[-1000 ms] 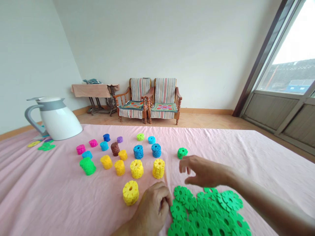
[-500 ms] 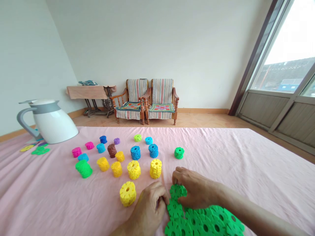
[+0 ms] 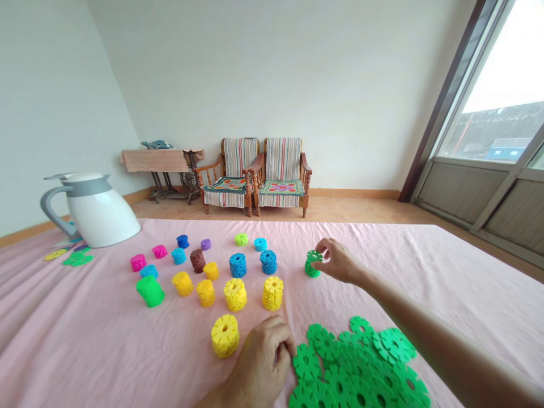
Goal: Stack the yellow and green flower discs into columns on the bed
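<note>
My right hand [image 3: 338, 260] pinches a green notched plastic disc [image 3: 314, 256] between thumb and fingers. The disc is over a short stack of green discs [image 3: 312, 272]; whether it touches the stack I cannot tell. Curled at the left edge of a loose heap of green discs [image 3: 357, 368] is my left hand [image 3: 266, 360], its fingertips close to one disc [image 3: 306, 361]. What those fingers hold, if anything, is hidden. A yellow disc stack [image 3: 225, 336] stands just left of that hand.
Several more stacks stand on the pink cloth [image 3: 85, 328], among them yellow [image 3: 272, 293], blue [image 3: 268, 262], brown [image 3: 198, 261] and bright green [image 3: 150, 291]. A white jug [image 3: 102, 218] stands at the far left near flat discs [image 3: 77, 259]. Beyond the table are two wooden armchairs [image 3: 283, 170].
My right hand has moved away from the loose heap to the green stack, carrying a green disc. My left hand stays curled beside the heap. The view has shifted slightly.
</note>
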A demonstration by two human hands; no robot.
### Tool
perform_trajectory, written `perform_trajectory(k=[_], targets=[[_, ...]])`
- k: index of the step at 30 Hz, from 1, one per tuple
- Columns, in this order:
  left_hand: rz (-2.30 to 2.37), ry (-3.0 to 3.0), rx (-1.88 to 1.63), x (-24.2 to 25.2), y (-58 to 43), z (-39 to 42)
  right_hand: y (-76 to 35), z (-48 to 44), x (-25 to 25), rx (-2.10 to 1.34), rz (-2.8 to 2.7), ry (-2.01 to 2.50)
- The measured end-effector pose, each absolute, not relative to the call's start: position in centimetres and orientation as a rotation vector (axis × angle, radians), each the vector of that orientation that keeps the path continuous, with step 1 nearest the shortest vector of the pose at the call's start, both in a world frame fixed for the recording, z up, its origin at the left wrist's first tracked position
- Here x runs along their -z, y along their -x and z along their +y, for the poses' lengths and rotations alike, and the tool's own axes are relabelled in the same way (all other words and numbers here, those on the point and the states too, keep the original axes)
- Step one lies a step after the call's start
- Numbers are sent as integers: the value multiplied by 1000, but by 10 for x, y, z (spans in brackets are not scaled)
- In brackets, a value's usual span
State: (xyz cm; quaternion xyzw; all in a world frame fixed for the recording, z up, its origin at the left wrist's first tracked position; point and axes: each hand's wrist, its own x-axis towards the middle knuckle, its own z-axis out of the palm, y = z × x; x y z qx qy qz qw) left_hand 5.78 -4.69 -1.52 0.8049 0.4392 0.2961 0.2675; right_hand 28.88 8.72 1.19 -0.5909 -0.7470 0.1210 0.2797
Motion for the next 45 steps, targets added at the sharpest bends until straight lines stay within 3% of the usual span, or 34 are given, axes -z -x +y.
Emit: perform_trajectory(k=[13, 22, 36, 45], targets=[[1189, -2170, -797, 15, -58, -48, -292, 74, -18, -332, -2041, 1576], [1178, -2163, -810, 13, -59, -48, -285, -18, -45, -733, -2588, 1340], [1174, -2168, -814, 13, -59, -48, -267, -49, -28, -516, -2575, 1439], [1174, -2172, -818, 13, -59, -47, -275, -17, -27, -446, -2417, 1441]])
